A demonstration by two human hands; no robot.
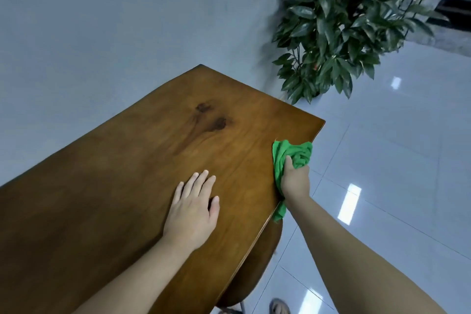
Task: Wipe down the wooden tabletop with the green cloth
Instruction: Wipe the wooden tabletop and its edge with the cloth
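The wooden worktop [127,186] showed two dark knots in its grain. A left hand [193,209] lay flat on it, palm down. At the right edge, a bunched green cloth [293,153] rested, one end apparently hanging over.

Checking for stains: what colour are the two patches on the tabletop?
Dark brown patches against the lighter brown tabletop, in the head view.

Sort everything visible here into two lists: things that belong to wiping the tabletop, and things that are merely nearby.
Belongs to the job:
green cloth, bunched in the right hand at the table's right edge
wooden tabletop
left hand, flat on the wood

Merely nearby:
potted plant on the floor beyond the table
chair tucked under the table edge
glossy floor tiles
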